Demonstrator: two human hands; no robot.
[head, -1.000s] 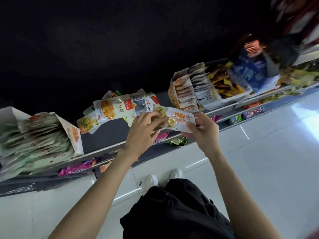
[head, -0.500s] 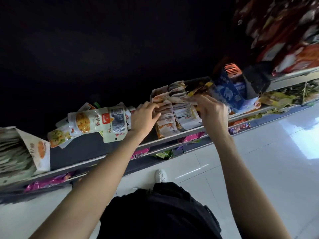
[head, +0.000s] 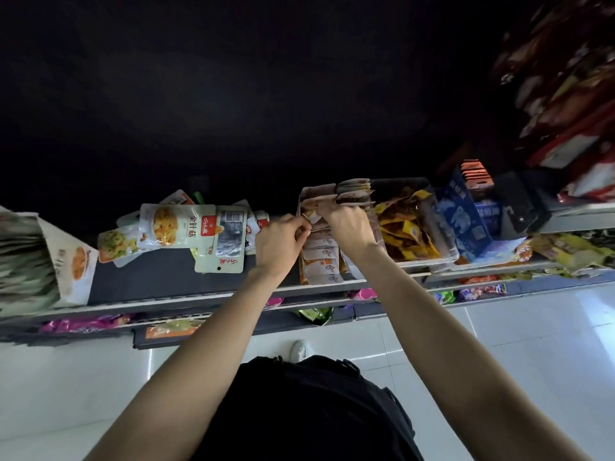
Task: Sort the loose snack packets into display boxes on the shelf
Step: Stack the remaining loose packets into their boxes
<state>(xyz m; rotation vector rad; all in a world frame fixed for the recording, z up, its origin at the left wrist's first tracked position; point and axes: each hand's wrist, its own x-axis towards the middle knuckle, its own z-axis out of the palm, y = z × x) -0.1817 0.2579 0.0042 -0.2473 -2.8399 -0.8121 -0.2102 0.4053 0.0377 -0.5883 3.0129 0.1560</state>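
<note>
Slotting a packet into the display box [head: 321,257] on the shelf [head: 173,296] looks to be the step in hand. Both hands are up at the box's back rows. The left hand [head: 278,244] has its fingers curled at the edge of a packet [head: 307,214], pinching it at the top of the row as far as I can tell. The right hand [head: 347,226] curls over the tops of the upright packets just beside it, seemingly parting or steadying them, though what exactly its grip closes on is hidden under the knuckles.

Once that packet is seated, I'd judge the next move is a reach back left to the loose pile [head: 186,232] lying flat on the shelf, well apart from the box. Those packets need matching to the right box; a big pale one [head: 181,227] does not look like the small orange-and-white kind going in now.

As for writing, the big pale packet carries large Chinese characters beside a red logo patch, and a barcode label shows on the packet beneath it. The blue box [head: 466,224] to the right has polar bears printed on it and white characters too blurred to read. Print on the small packets is too small to make out.
</note>
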